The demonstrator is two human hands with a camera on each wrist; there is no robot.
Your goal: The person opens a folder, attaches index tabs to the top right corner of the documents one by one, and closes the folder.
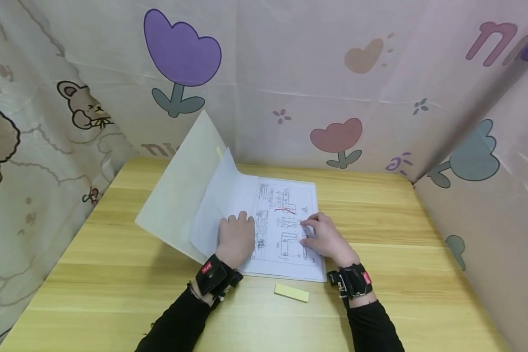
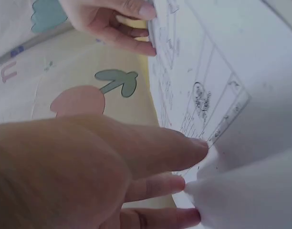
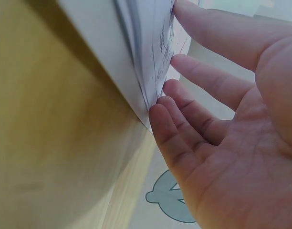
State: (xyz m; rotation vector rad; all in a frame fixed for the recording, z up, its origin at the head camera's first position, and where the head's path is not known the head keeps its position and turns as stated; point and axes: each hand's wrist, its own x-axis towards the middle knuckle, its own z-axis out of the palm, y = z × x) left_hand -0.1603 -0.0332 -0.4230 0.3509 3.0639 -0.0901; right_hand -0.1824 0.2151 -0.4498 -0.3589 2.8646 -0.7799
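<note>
A stack of sheets lies inside a pale folder with its cover (image 1: 176, 181) raised to the left. The top sheet is a technical drawing (image 1: 286, 225) with a red mark on it. A turned-back white sheet (image 1: 215, 195) leans against the cover. My left hand (image 1: 237, 237) rests on the paper near the fold, and its extended fingers (image 2: 174, 148) touch the sheet in the left wrist view. At the right edge of the drawing is my right hand (image 1: 327, 238), thumb and fingers spread. Its fingertips (image 3: 160, 114) touch the sheet edges in the right wrist view.
A yellow sticky-note strip (image 1: 292, 293) lies on the wooden table (image 1: 400, 274) just in front of the folder. A small yellow tab (image 1: 220, 152) shows near the raised cover's top. Printed curtains (image 1: 268, 73) hang behind the table and along both sides.
</note>
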